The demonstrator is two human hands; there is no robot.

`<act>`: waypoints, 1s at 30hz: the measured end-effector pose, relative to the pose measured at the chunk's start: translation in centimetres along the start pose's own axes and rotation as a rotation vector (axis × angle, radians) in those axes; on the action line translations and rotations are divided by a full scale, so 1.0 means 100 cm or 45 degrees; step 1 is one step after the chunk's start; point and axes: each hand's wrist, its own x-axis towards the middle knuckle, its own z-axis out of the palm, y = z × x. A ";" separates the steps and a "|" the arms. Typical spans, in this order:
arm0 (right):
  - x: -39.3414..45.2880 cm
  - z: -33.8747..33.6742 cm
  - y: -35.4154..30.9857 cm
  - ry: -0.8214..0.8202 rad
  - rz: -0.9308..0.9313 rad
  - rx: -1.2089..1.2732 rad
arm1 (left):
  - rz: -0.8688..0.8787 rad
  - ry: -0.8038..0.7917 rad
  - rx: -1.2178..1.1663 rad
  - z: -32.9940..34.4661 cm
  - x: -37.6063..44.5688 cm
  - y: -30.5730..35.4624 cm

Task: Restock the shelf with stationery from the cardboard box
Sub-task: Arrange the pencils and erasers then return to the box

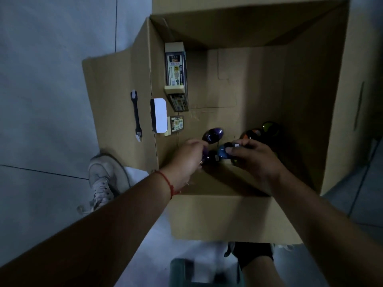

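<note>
I look down into an open cardboard box on the floor. Both hands reach inside, near its front wall. My left hand grips a purple rounded item; another purple one lies just beyond it. My right hand holds a blue rounded item between thumb and fingers. Orange and green rounded items lie at the box bottom behind my right hand. Several flat labelled packs stand along the box's left wall.
The box's left flap lies folded outward with a black strap and a white label on it. A white sneaker stands on the grey tiled floor left of the box. A dark green object sits below, blurred.
</note>
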 end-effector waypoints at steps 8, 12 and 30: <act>-0.050 0.033 -0.022 -0.299 -0.169 -0.004 | -0.146 -0.455 -0.292 -0.019 -0.049 0.025; -0.037 0.035 -0.034 -0.328 -0.209 -0.142 | -0.164 -0.376 -0.389 -0.029 -0.055 0.024; 0.061 0.048 0.042 -0.459 -0.145 -1.918 | -0.219 -0.439 -1.036 -0.101 -0.091 0.023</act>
